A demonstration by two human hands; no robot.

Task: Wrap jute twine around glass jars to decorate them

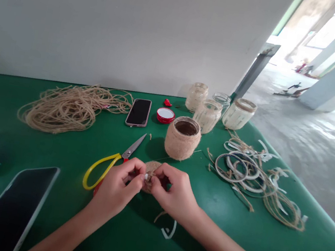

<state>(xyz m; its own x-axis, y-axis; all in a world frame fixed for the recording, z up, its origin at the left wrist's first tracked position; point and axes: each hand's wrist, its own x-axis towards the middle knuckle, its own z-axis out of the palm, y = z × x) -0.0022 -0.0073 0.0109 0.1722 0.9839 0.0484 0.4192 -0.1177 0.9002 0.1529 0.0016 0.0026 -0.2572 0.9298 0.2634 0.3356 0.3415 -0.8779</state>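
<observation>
One small twine-covered disc (151, 169) is held over the desk (36, 150): our left hand (115, 190) pinches a small white bit (146, 176) at its edge, and our right hand (175, 194) grips the opposite side. We judge it light and stiff, its twine rough enough not to slip, so the rim is where we'd hold it. Scissors (132, 148) lie just beside our left hand, near a twine-wrapped jar (182, 140).

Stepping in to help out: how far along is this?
Done: one jar is wrapped in jute twine. In hand: the left hand and right hand hold a twine-wound disc. Left: four unwrapped glass jars stand behind, near a loose twine pile.
</observation>
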